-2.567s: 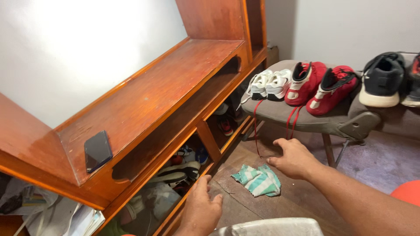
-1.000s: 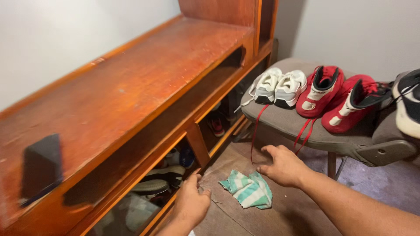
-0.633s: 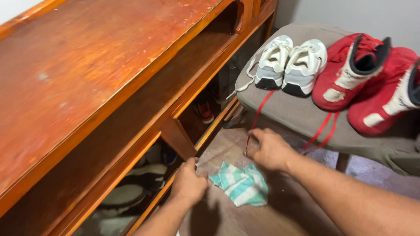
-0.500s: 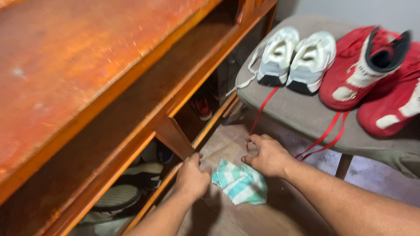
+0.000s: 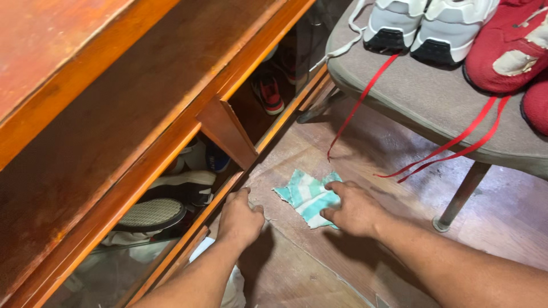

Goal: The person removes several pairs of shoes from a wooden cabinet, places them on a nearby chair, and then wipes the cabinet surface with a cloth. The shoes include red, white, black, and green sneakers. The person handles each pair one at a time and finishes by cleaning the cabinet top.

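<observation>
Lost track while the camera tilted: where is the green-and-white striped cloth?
The green-and-white striped cloth lies on the wooden floor, under the right hand's fingers, just right of the left hand.

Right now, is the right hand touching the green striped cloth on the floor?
Touching. The head view shows the right hand lying on the green-and-white striped cloth, its fingers covering the cloth's right edge with no gap.

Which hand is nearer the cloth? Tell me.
Right. The right hand rests on the cloth; the left hand is off to its left, at the cabinet's bottom rail.
</observation>
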